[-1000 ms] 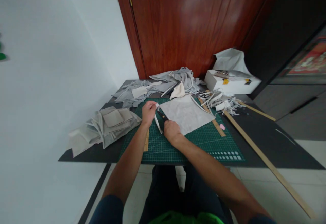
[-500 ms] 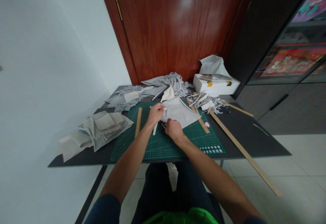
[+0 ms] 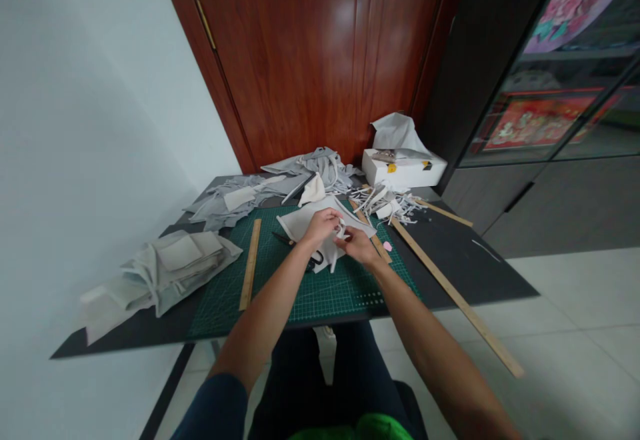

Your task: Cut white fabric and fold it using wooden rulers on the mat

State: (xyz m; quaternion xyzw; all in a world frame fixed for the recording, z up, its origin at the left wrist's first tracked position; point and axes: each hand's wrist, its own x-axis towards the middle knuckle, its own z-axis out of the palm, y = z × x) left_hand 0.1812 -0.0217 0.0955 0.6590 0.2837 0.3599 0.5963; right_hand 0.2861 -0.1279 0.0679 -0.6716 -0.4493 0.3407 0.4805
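Both hands are closed on a small bunched strip of pale fabric (image 3: 341,229), raised over the cutting mat. My left hand (image 3: 323,225) pinches it from the left, with fingertips close to those of my right hand (image 3: 358,244), which grips it from the right. Under the hands a light grey fabric piece (image 3: 296,222) lies spread out, its lower part hanging toward me. A pair of scissors (image 3: 316,261) rests on the green cutting mat (image 3: 320,297), partly hidden by my left wrist. A cream cloth scrap (image 3: 313,189) sits just beyond the fabric piece.
Wooden rulers (image 3: 250,263) lie on the mat, and a long one (image 3: 457,297) overhangs the table's front edge. Folded fabric (image 3: 175,260) is piled at left. Grey scraps (image 3: 225,200), thin fabric strips (image 3: 390,203) and a white box (image 3: 403,168) stand toward the back.
My hands have come together and now hold a bunched fabric strip between them. The scissors show on the mat near my left wrist. The whole view has shifted slightly.
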